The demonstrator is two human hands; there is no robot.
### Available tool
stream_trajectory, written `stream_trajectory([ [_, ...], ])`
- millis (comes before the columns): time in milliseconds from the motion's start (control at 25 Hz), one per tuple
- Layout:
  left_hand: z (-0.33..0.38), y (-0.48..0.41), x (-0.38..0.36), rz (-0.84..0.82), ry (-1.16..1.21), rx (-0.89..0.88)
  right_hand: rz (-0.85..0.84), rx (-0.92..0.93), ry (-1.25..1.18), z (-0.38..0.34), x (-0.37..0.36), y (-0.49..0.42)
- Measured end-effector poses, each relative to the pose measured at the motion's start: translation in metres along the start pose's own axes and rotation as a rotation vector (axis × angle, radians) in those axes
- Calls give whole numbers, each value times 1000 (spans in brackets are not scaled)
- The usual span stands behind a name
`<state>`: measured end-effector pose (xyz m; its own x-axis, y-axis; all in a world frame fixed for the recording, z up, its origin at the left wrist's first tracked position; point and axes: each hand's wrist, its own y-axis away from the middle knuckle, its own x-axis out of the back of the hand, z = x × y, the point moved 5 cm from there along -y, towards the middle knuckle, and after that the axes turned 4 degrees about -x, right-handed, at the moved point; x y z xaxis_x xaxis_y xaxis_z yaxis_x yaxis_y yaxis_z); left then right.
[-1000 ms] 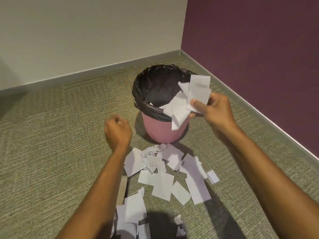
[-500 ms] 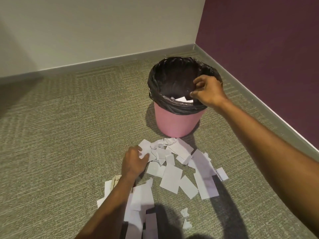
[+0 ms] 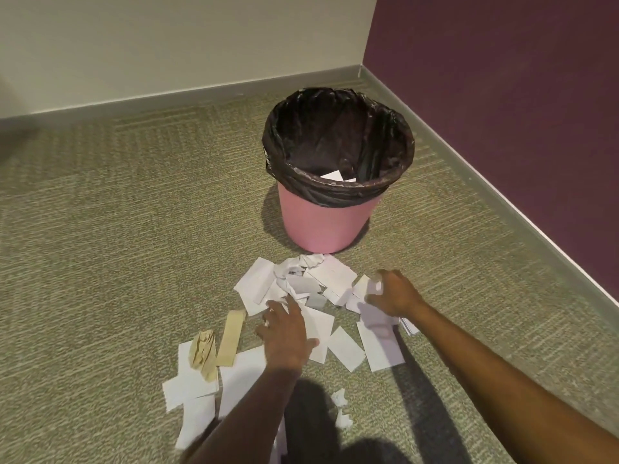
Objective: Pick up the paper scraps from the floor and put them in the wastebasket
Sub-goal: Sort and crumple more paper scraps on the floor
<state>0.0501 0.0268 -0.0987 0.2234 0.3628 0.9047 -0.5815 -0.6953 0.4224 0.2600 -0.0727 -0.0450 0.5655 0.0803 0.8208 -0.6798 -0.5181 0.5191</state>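
A pink wastebasket (image 3: 321,222) with a black liner stands upright on the carpet, and a few white scraps (image 3: 336,176) lie inside it. Just in front of it, a pile of white paper scraps (image 3: 330,277) spreads across the floor toward me. My left hand (image 3: 284,333) rests flat on the middle of the pile with its fingers spread. At the pile's right edge my right hand (image 3: 393,293) has its fingers curled around a white scrap (image 3: 372,286). Two tan scraps (image 3: 230,337) lie at the left of the pile. Small crumpled bits (image 3: 342,400) sit nearer me.
The basket stands near a room corner, with a cream wall (image 3: 167,45) behind and a purple wall (image 3: 502,112) to the right, both with grey baseboards. Green-beige carpet (image 3: 100,246) stretches to the left. My shadow falls on the scraps nearest me.
My right hand carried a bunch of scraps to the basket, let them go inside, and came down to the pile's right edge. My left hand dropped from mid-air onto the pile.
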Motion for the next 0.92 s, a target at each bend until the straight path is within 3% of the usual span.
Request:
stream_trajectory([
  [160,-1,-1,6,112,57,-32,2,4,121,12,-25,-17],
  [360,-10,-5,5,60,334,72,55,23,223,6,-35,-23],
  [520,-1,-5,3,39,320,55,76,45,271,1,-37,-18],
  [920,7,5,9,89,426,15,44,100,-85,4,-34,-4],
])
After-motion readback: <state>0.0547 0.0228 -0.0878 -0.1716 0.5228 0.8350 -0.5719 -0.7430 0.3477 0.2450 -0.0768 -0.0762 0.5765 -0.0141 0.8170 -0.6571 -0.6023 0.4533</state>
